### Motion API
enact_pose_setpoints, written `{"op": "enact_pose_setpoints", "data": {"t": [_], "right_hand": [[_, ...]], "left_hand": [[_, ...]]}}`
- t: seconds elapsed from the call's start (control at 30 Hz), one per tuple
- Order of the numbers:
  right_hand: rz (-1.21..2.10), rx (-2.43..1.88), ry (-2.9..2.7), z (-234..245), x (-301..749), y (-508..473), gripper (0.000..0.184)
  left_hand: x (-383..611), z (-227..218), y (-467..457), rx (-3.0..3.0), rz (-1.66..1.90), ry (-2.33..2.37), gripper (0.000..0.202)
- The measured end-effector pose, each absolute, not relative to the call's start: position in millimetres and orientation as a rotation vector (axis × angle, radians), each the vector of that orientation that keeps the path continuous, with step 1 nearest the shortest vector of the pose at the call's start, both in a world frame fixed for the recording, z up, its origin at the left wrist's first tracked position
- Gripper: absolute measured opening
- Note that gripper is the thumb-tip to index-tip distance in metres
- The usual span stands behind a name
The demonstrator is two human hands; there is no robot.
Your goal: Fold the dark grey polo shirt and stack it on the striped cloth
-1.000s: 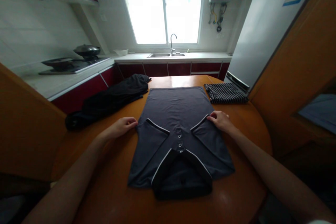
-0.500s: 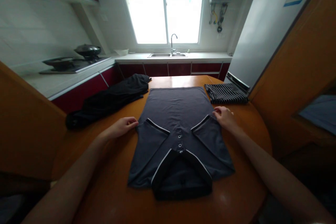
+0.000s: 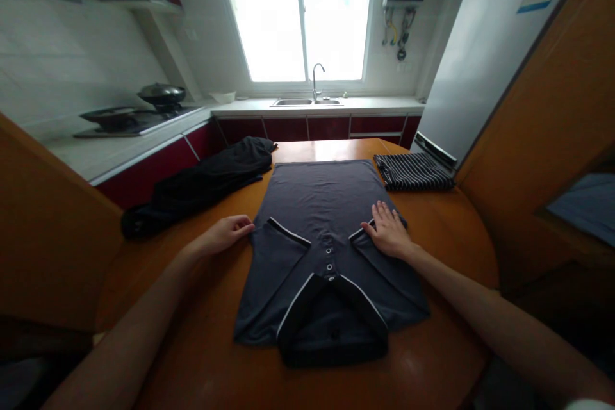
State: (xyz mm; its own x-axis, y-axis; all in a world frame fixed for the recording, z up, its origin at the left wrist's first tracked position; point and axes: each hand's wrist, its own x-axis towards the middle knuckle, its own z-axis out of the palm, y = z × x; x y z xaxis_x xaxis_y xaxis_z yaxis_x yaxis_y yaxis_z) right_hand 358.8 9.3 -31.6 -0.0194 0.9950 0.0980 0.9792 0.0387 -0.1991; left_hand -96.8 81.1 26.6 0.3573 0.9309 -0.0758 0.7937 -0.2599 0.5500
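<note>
With the left grip (image 3: 225, 234) nearly closed, pinching the gray polo shirt (image 3: 327, 198) at its left edge. With the right grip (image 3: 391, 234) spread flat, clasping nothing, resting on the right sleeve (image 3: 398, 275). Having the shirt lying face up on the tabletop (image 3: 202, 320), collar (image 3: 331, 352) near, between a black garment (image 3: 206, 182) at left and striped cloth (image 3: 416, 173) at far right.

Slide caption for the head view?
Right hand spread over one folded-in sleeve of a gray polo shirt, left hand at its opposite edge, on a wooden table.
</note>
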Motion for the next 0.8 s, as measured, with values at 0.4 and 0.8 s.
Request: {"op": "enact_pose_setpoints", "data": {"t": [0.4, 0.8], "right_hand": [[0.115, -2.083, -1.973, -39.6, 384.5, 24.3, 0.069], [-0.126, -1.888, -1.971, -31.7, 380.4, 21.9, 0.06]], "left_hand": [[-103.2, 17.9, 85.6, 2.188, 0.369, 1.49, 0.048], [-30.8, 8.7, 54.0, 2.551, 0.703, 1.39, 0.052]]}}
